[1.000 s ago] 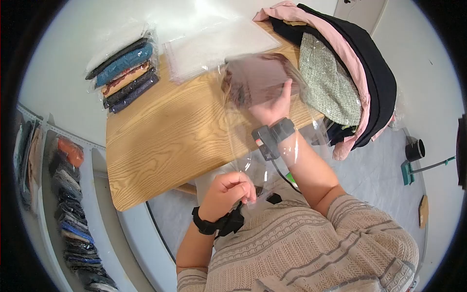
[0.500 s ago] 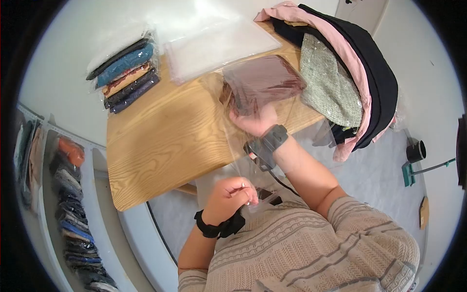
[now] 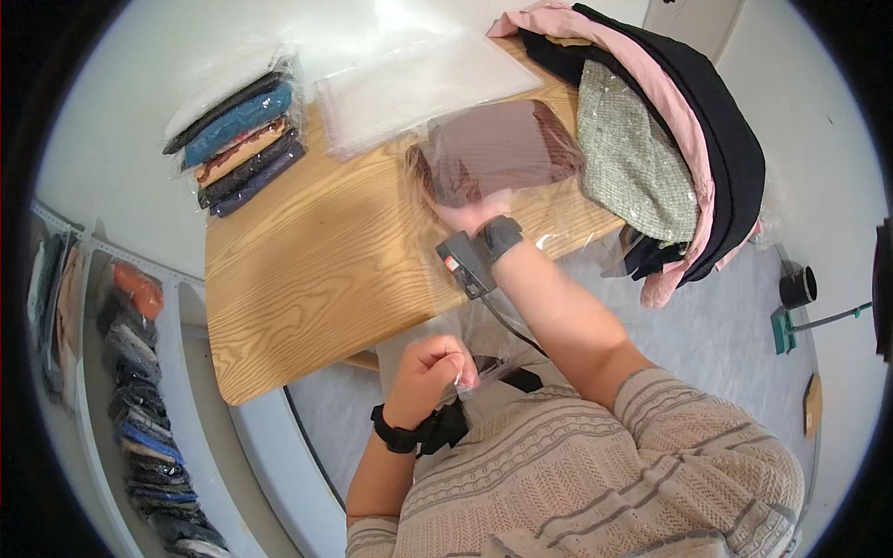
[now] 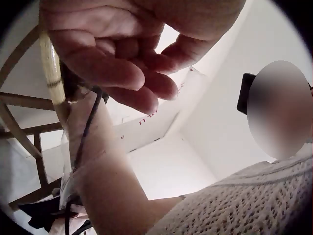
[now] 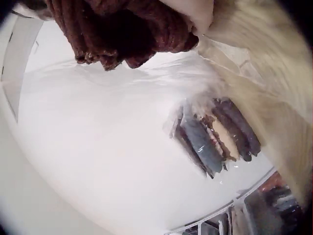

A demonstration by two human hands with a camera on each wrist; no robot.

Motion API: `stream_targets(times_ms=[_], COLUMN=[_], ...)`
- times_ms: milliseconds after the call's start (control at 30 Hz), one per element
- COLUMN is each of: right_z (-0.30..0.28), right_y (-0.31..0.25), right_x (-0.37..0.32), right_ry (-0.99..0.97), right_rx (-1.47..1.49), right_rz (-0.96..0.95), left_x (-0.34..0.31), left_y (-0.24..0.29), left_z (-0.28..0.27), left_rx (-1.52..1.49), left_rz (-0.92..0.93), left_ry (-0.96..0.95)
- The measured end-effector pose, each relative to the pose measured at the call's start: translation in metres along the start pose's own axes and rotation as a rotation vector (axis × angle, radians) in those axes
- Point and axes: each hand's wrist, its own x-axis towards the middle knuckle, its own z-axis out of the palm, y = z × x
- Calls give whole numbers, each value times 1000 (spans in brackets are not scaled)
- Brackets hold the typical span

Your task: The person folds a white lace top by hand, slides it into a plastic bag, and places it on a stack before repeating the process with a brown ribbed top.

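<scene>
A folded brown garment (image 3: 493,153) lies inside a large clear bag (image 3: 563,219) over the table's right part. The right hand (image 3: 473,214) reaches into the bag and holds the garment at its lower left edge; most of its fingers are hidden beneath. Part of that hand (image 5: 198,13) shows beside the dark brown folds (image 5: 122,32) in the right wrist view. Close to the body, the left hand (image 3: 428,372) pinches the bag's near edge. In the left wrist view its fingers (image 4: 142,90) are curled, with clear red-printed plastic (image 4: 146,128) behind them.
Flat clear bags (image 3: 419,88) lie at the table's back edge, left of a pile of clothes (image 3: 642,158). Several bagged folded garments (image 3: 237,135) sit at the back left of the wooden table (image 3: 307,270). Shelves with packed clothes (image 3: 139,372) stand left.
The right hand has shifted left and slightly up, from the garment's underside to its lower left. The garment lies flatter and a little further left. The left hand has barely moved, still pinching the bag.
</scene>
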Motion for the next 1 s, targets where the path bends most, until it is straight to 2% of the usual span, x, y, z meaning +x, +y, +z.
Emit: stream_targets(times_ms=[100,200,300,433,500,633,700,733,800,833,900,933,967,1000], right_z=[-3,-6,-12,-15,-9,-9,-5,-2,2,3,1,-26,-22,-20], right_y=[-4,-7,-11,-12,-9,-9,-7,-7,-6,-6,-8,-21,-15,-14], right_x=[6,5,17,24,24,30,30,29,26,23,14,19,2,-23], right_ry=[-105,-48,-89,-88,-170,-176,-113,-115,92,96,364,355,449,317], right_rx=[-84,-20,-21,-114,-231,-114,78,78,-70,-71,-231,-272,-399,-452], right_rz=[-1,60,98,58,-18,34,31,29,-9,-6,64,142,50,100], left_x=[0,-2,-3,0,0,0,1,1,1,1,1,1,1,0], left_y=[-4,-5,-5,-8,-7,-4,-5,-7,-9,-9,-10,-9,-8,-6], left_z=[-2,-3,-2,-3,-2,-2,-2,-3,-6,-6,-6,-6,-6,-5], left_rx=[-56,-32,-55,-48,-61,-31,-67,-66,-95,-97,-146,-151,-129,-108], left_rz=[26,3,-62,-33,-4,-3,-22,-21,20,20,16,19,25,28], left_ry=[-7,7,26,4,4,62,98,95,109,112,200,204,202,200])
